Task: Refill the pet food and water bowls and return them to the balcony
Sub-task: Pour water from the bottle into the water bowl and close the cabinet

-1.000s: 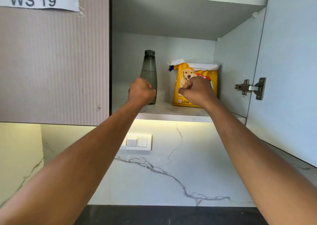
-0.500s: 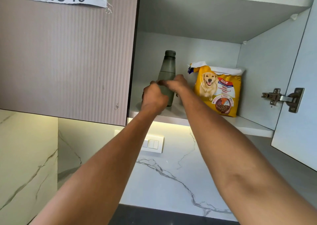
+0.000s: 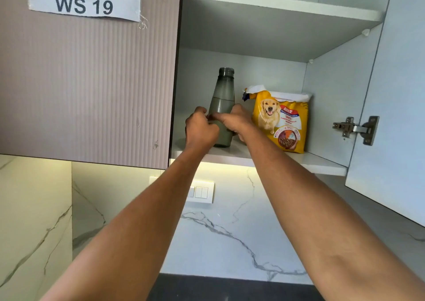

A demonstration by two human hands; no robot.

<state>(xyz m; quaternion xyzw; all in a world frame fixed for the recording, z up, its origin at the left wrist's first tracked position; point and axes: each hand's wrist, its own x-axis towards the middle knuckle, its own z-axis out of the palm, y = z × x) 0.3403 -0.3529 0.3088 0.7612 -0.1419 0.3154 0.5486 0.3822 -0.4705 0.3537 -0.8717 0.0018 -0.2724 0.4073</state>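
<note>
A grey translucent water bottle (image 3: 223, 94) stands upright on the lower shelf (image 3: 322, 161) of an open wall cabinet. My left hand (image 3: 200, 129) and my right hand (image 3: 234, 121) both wrap around its lower half, one from each side. To the right of the bottle stands a yellow bag of dog food (image 3: 280, 121) with a dog pictured on it and its top folded over. No bowls are in view.
The closed left cabinet door (image 3: 87, 82) carries a paper label reading WS 19. The right door (image 3: 395, 94) hangs open with its hinge (image 3: 355, 128) exposed. An upper shelf (image 3: 276, 3) lies above. Below are a marble backsplash with a switch plate (image 3: 202, 192) and a dark counter edge (image 3: 230, 289).
My right hand left the front of the dog food bag and moved left onto the bottle. My left hand closed around the bottle's other side. The view shifted left.
</note>
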